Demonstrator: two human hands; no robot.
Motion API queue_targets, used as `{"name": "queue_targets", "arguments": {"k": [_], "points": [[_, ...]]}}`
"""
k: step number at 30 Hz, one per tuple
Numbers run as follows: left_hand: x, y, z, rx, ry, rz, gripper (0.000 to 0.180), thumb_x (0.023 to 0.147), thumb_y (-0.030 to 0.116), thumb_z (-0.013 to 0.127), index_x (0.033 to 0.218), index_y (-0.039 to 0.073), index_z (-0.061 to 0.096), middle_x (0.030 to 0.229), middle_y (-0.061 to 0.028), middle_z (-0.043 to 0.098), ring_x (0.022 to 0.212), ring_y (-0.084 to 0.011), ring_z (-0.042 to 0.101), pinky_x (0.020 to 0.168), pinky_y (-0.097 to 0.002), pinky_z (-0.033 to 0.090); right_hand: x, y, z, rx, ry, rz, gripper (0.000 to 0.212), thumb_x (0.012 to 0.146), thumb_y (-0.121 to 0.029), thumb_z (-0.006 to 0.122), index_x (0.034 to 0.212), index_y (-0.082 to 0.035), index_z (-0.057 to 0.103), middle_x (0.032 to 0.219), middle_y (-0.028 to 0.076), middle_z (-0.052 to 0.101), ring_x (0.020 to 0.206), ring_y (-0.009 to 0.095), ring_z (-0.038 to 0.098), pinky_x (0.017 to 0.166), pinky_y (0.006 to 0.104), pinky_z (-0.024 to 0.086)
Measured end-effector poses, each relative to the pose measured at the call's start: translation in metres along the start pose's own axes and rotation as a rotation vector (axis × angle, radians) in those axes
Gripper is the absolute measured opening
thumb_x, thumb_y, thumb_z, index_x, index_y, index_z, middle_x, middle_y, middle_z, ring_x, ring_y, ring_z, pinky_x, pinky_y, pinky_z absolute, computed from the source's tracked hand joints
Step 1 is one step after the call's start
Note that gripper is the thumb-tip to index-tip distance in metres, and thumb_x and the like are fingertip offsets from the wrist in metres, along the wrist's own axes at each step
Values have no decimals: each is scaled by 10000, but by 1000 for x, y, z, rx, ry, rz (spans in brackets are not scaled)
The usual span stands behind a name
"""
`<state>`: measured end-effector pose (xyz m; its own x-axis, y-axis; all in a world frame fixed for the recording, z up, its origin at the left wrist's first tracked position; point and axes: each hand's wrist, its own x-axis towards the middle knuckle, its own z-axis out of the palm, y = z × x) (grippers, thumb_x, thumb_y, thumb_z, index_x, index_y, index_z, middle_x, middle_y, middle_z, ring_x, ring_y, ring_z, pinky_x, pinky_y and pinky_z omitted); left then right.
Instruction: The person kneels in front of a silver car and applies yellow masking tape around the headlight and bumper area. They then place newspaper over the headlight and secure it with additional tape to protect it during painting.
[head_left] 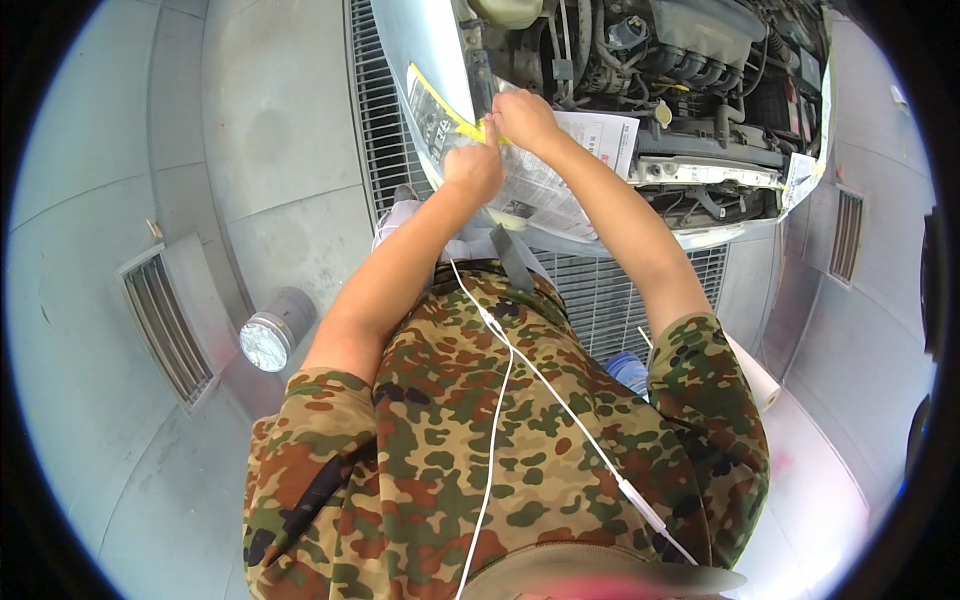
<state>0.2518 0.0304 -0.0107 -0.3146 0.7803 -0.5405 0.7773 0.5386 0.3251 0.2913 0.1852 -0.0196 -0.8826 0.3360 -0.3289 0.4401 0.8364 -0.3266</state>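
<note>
At the front corner of a car's fender, both my hands meet over yellow masking tape that edges a newspaper sheet. My left hand has its index finger stretched out against the tape's end, the other fingers curled in. Close above that fingertip, my right hand is closed in a pinch; what lies between its fingertips is hidden. More newspaper covers the bumper below my hands. A printed white sheet lies to the right of my right hand.
The uncovered engine bay lies beyond my hands. Floor grating runs beside and under the car. A clear-topped bucket stands to my left, and a blue container and a paper roll are at my right. White earphone cord hangs down my front.
</note>
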Motion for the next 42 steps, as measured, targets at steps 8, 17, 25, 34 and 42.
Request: {"name": "queue_targets", "arguments": {"k": [8, 17, 25, 34, 42], "points": [[0, -9, 11, -46, 23, 62, 820, 957, 362, 620, 1635, 35, 294, 907, -192, 784, 828, -368, 776, 733, -492, 611, -46, -26, -31, 285, 263, -198, 160, 963, -186, 676, 1045, -52, 710, 1072, 131, 692, 922, 374, 715, 806, 480, 574], [-26, -61, 27, -57, 118, 1, 978, 975, 332, 627, 1727, 146, 29, 824, -160, 774, 688, -374, 748, 645, -506, 592, -109, 8, 14, 577, 319, 170, 141, 967, -136, 721, 1049, -25, 748, 994, 132, 694, 914, 287, 695, 802, 378, 558], [-13, -57, 33, 10, 58, 64, 1036, 963, 284, 629, 1700, 30, -52, 816, -177, 767, 674, -381, 737, 633, -502, 581, -153, -5, 57, 721, 332, 263, 132, 941, -153, 735, 997, -34, 747, 913, 131, 687, 849, 278, 692, 765, 385, 538], [1, -61, 18, 105, -155, 146, 1107, 936, 251, 658, 1697, 40, -117, 855, -195, 778, 736, -379, 760, 696, -488, 595, -155, -10, 78, 814, 328, 372, 191, 971, -144, 720, 1120, -39, 777, 886, 83, 685, 726, 171, 642, 690, 324, 522], [-19, -127, 17, -98, 51, 390, 833, 986, 310, 664, 1692, 166, 245, 970, -122, 781, 805, -348, 758, 699, -491, 590, -135, -49, 88, 1343, 383, 737, 186, 1015, -185, 687, 1139, -64, 756, 868, 27, 621, 633, 132, 585, 562, 289, 465]]}}
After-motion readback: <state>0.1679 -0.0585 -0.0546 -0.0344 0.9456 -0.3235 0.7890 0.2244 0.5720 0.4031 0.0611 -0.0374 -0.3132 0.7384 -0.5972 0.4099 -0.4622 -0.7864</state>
